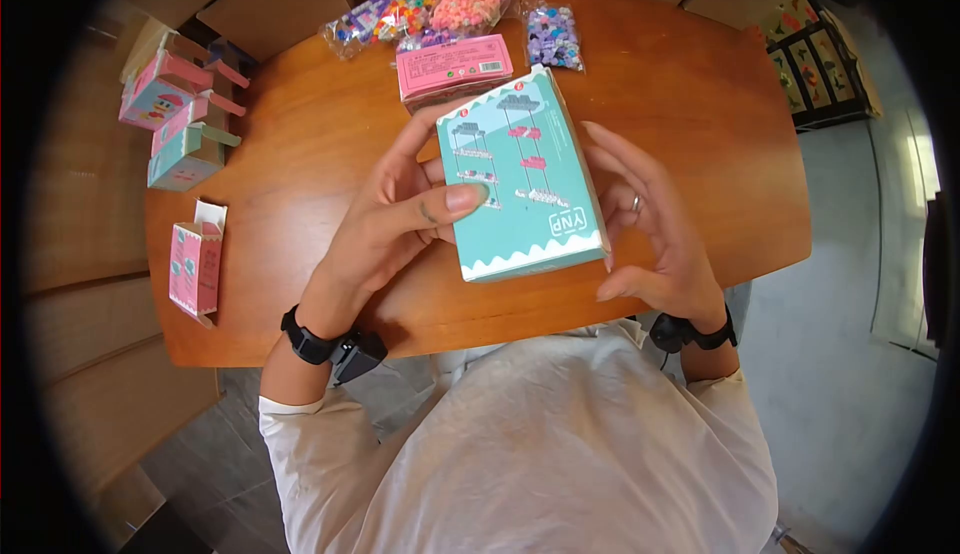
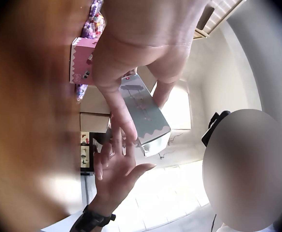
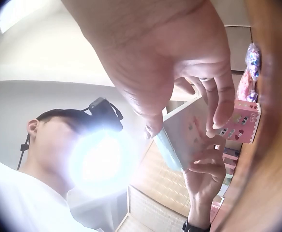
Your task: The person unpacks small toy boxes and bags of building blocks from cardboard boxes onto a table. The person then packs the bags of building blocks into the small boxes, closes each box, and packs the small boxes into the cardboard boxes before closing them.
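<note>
A teal box (image 1: 525,174) printed with shelf pictures is held above the table's near part, tilted. My left hand (image 1: 385,204) grips it from the left, thumb across the printed face and fingers behind. At its right side my right hand (image 1: 655,224) is spread with bent fingers and the thumb apart; whether a fingertip touches the box cannot be told. The left wrist view shows the box (image 2: 143,108) between the left thumb and fingers, the right hand (image 2: 114,174) beside it. In the right wrist view, the right fingers are near the box (image 3: 184,135).
A pink box (image 1: 455,69) lies behind the teal one, with bags of colourful beads (image 1: 470,4) beyond and another bag (image 1: 553,36) to the right. Opened pink and teal boxes (image 1: 188,154) stand at the table's left, a small pink box (image 1: 195,264) nearer.
</note>
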Tool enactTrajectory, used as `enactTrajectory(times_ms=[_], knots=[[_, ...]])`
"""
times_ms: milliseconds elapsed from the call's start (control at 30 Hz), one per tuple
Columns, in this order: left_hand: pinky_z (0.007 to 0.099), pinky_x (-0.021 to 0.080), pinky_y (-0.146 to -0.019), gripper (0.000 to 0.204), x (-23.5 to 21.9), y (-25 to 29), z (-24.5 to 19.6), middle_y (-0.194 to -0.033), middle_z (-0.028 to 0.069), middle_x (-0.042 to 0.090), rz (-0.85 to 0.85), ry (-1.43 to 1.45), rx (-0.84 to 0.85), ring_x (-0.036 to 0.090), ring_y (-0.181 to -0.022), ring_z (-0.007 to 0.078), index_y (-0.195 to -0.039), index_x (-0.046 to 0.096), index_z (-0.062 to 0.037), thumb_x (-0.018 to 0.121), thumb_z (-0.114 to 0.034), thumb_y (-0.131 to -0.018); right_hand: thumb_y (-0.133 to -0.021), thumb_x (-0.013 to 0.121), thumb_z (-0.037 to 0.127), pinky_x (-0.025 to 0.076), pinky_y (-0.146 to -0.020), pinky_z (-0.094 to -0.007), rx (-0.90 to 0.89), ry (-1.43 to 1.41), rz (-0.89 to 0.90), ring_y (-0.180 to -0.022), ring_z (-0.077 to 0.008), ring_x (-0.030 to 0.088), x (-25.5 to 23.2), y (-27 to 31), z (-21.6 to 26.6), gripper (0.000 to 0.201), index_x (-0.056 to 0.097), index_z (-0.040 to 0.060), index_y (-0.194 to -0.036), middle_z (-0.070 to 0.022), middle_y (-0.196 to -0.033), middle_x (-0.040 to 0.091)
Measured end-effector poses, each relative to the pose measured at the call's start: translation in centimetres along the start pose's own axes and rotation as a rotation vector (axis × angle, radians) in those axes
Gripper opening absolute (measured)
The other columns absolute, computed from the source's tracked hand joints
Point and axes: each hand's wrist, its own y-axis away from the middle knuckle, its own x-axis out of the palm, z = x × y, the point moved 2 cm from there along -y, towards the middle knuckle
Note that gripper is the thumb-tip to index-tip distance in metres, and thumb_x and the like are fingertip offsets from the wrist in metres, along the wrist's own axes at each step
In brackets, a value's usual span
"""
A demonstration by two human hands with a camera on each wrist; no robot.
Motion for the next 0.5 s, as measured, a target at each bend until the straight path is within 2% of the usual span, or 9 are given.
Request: enactTrajectory(times_ms=[67, 100, 200, 267, 300, 333, 367, 433, 500], knots=[[0.0338, 0.059, -0.092, 0.08, 0.5, 0.0, 0.2, -0.135, 0.0148, 0.062, 0.01, -0.163, 0.081, 0.066, -0.118, 0.0215, -0.152, 0.04, -0.0076, 0.084, -0.009, -0.085, -0.074, 0.095, 0.029, 0.05, -0.066, -0.0266, -0.058, 0.095, 0.038, -0.087, -0.0155, 0.063, 0.7, 0.1, 0.3, 0.114, 0.028, 0.0047, -0.162, -0.0145, -0.149, 0.053], [0.0344, 0.06, -0.093, 0.077, 0.6, 0.0, 0.2, -0.142, 0.0137, 0.058, 0.046, -0.337, 0.216, 0.064, -0.122, 0.0218, -0.152, 0.042, -0.0085, 0.083, -0.008, -0.086, -0.074, 0.095, 0.029, 0.05, -0.066, -0.0266, -0.067, 0.099, 0.03, -0.087, -0.0155, 0.063, 1.0, 0.2, 0.5, 0.114, 0.028, 0.0047, -0.162, -0.0145, -0.149, 0.053], [0.035, 0.06, -0.094, 0.074, 1.5, 1.2, -0.4, -0.144, 0.0105, 0.055, 0.07, -0.596, 0.324, 0.062, -0.126, 0.023, -0.151, 0.045, -0.009, 0.083, -0.007, -0.087, -0.076, 0.094, 0.025, 0.05, -0.066, -0.0263, -0.069, 0.099, -0.029, -0.084, -0.0155, 0.064, 1.4, 0.3, 0.9, 0.112, 0.027, 0.0049, -0.163, -0.012, -0.136, 0.062], [0.0334, 0.06, -0.094, 0.067, 1.6, 1.5, -0.6, -0.143, 0.0099, 0.056, 0.085, -0.603, 0.383, 0.063, -0.123, 0.0231, -0.146, 0.052, -0.0079, 0.083, -0.006, -0.086, -0.079, 0.091, 0.023, 0.051, -0.065, -0.0268, 0.032, 0.259, -0.115, -0.08, -0.0166, 0.065, 1.3, 0.5, 0.5, 0.096, 0.038, 0.0031, -0.156, -0.012, -0.119, 0.069], [0.0372, 0.056, -0.1, 0.067, 1.6, 1.6, -1.0, -0.142, 0.0128, 0.056, 0.081, -0.786, 0.452, 0.063, -0.121, 0.024, -0.145, 0.053, -0.0067, 0.083, -0.005, -0.086, -0.079, 0.091, 0.023, 0.051, -0.065, -0.0268, 0.03, 0.263, -0.115, -0.08, -0.0166, 0.065, 1.4, 0.4, 0.3, 0.096, 0.038, 0.0031, -0.156, -0.012, -0.119, 0.069], [0.0409, 0.052, -0.106, 0.066, 1.6, 1.7, -1.3, -0.141, 0.0157, 0.056, 0.076, -0.97, 0.524, 0.062, -0.12, 0.0248, -0.144, 0.053, -0.0056, 0.083, -0.004, -0.085, -0.081, 0.09, 0.022, 0.052, -0.064, -0.0281, 0.065, 0.404, -0.105, -0.079, -0.018, 0.066, 1.2, 0.1, 0.0, 0.083, 0.045, 0.0024, -0.147, -0.0121, -0.114, 0.07], [0.0409, 0.052, -0.106, 0.066, 1.4, 1.8, -1.6, -0.141, 0.0157, 0.056, 0.08, -0.97, 0.534, 0.062, -0.12, 0.0248, -0.144, 0.053, -0.0056, 0.083, -0.004, -0.085, -0.083, 0.088, 0.022, 0.053, -0.064, -0.0295, 0.097, 0.546, -0.096, -0.077, -0.0195, 0.067, 1.2, -0.1, -0.2, 0.07, 0.051, 0.0018, -0.139, -0.0122, -0.108, 0.071], [0.0404, 0.053, -0.101, 0.062, 1.4, 1.7, -2.3, -0.13, 0.0153, 0.061, 0.062, -1.213, 0.75, 0.064, -0.114, 0.0268, -0.137, 0.06, -0.0045, 0.086, -0.005, -0.081, -0.083, 0.087, 0.022, 0.054, -0.064, -0.0311, 0.04, 0.552, -0.099, -0.076, -0.021, 0.068, 1.7, -1.4, -0.1, 0.061, 0.053, 0.0014, -0.13, -0.0129, -0.106, 0.07], [0.0399, 0.053, -0.096, 0.061, 1.8, 1.6, -3.1, -0.124, 0.0139, 0.063, 0.039, -1.24, 0.834, 0.064, -0.111, 0.0268, -0.135, 0.061, -0.0037, 0.087, -0.006, -0.079, -0.084, 0.086, 0.023, 0.055, -0.064, -0.0327, -0.01, 0.549, -0.09, -0.076, -0.0225, 0.068, 2.0, -2.6, -0.3, 0.053, 0.056, 0.0011, -0.122, -0.0135, -0.103, 0.07]])
